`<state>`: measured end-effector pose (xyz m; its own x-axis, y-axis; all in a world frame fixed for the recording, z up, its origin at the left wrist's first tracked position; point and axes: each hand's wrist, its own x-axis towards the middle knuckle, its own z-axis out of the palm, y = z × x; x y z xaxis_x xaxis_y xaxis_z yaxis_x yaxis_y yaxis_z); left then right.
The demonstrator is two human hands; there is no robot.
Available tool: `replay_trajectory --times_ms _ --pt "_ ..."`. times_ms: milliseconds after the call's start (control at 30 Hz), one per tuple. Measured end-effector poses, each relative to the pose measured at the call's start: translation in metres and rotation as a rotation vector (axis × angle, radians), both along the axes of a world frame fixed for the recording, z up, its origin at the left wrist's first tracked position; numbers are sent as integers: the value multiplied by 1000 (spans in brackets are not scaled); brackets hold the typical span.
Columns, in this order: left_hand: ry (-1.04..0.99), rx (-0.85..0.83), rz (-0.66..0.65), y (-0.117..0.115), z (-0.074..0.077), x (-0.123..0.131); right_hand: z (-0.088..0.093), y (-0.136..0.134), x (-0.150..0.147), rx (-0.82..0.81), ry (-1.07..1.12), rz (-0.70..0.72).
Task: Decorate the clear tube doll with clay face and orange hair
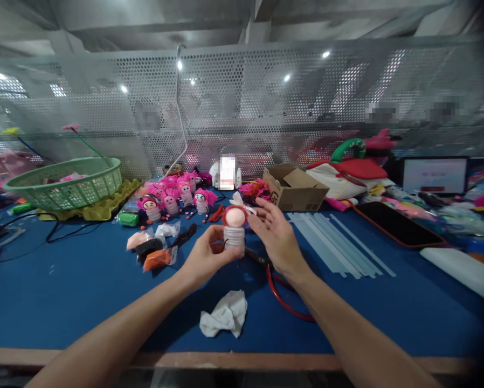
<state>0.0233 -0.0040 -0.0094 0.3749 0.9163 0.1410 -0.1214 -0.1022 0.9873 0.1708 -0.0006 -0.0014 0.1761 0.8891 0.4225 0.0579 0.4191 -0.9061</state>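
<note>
My left hand is wrapped round the body of a small doll and holds it upright above the table. The doll has a smooth, pale, blank face, red hair around it and a ribbed, whitish cylinder for a body. On top of its head is a white ribbon bow. My right hand is at the bow's right side, fingertips pinched on the ribbon while the other fingers stay loosely curled. Scissors with red handles lie beneath my right hand, partly hidden by it.
Crumpled white tissue lies in front. Left are bagged clay packs, pink-haired dolls and a green basket. A cardboard box, pale strips and a phone lie right. Behind stands a perforated metal panel.
</note>
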Motion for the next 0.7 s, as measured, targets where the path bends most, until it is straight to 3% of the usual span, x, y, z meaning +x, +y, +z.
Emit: replay_trajectory --times_ms 433,700 --pt "-7 -9 -66 -2 -6 1 -2 1 3 72 -183 -3" --pt "59 27 -16 -2 -10 1 -1 -1 1 75 -226 -37"
